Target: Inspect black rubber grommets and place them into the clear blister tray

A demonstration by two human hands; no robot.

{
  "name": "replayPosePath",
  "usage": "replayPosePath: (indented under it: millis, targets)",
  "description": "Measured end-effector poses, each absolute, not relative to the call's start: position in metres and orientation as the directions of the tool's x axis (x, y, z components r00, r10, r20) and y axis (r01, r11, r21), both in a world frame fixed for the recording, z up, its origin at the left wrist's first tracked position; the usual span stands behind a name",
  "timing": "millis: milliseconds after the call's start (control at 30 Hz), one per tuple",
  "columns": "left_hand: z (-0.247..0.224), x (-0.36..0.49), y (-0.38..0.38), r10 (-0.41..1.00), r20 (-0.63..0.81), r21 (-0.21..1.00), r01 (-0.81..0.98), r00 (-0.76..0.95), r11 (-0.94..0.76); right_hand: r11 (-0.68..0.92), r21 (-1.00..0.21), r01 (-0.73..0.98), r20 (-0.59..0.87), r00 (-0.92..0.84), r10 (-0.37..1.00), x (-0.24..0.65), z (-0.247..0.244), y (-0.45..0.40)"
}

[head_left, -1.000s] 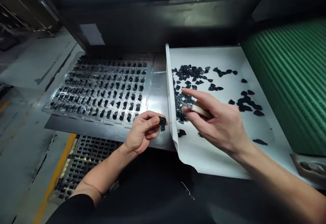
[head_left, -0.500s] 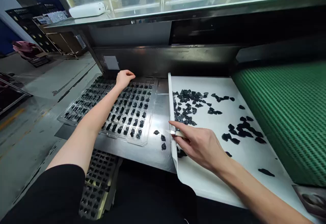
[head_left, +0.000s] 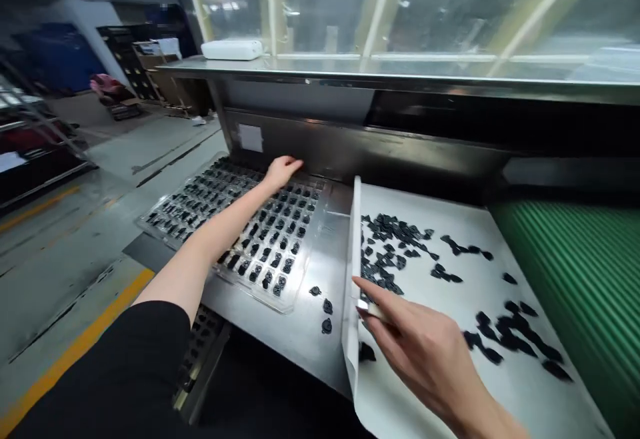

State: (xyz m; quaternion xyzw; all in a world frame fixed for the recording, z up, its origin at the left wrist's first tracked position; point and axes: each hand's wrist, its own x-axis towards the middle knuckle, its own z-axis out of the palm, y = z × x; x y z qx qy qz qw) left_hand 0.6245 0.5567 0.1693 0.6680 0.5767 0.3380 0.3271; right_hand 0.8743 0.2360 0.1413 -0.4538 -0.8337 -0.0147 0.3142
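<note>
My left hand (head_left: pixel 283 171) is at the far edge of a clear plastic tray (head_left: pixel 285 302), its fingers closed in a pinch; what they hold, if anything, is hidden. Rows of small black parts (head_left: pixel 267 279) fill the tray's pockets. Over the raised edge of a white sheet (head_left: pixel 415 209), my right hand (head_left: pixel 425 342) grips a slim pale tool with a shiny tip (head_left: pixel 373 309), its exact kind unclear. A few loose black parts (head_left: pixel 327 306) lie on the metal table (head_left: pixel 295 339) between tray and sheet. Many more black parts (head_left: pixel 395 229) are scattered and heaped on the sheet.
A green ribbed belt (head_left: pixel 565 252) borders the sheet on the right. Behind the table stands a metal panel (head_left: pixel 320 142) beneath a shelf with a white device (head_left: pixel 233 50). Lower left, another filled tray (head_left: pixel 203 339) sits below table height.
The camera view has turned, so the scene sits lower and farther right in the picture. My left hand stays near the tray's far edge; my right hand still grips the pale tool.
</note>
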Motion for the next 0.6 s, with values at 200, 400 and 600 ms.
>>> replayPosePath:
  millis: [200,400,600]
  targets:
    - [0.163,0.658,0.426,0.846,0.074,0.990,0.060,0.528,-0.124,0.453,-0.491,0.744,0.554,-0.134,0.822,0.879,0.148,0.238]
    - [0.154,0.675,0.311,0.695,0.144,0.958,-0.276,0.704,0.081,0.539,-0.667,0.514,0.599,-0.060,0.798,0.854,0.150,0.240]
    - [0.148,0.685,0.292,0.851,0.169,0.950,-0.313,0.497,-0.006,0.475,-0.694,0.541,0.544,-0.039,0.838,0.857,0.140,0.247]
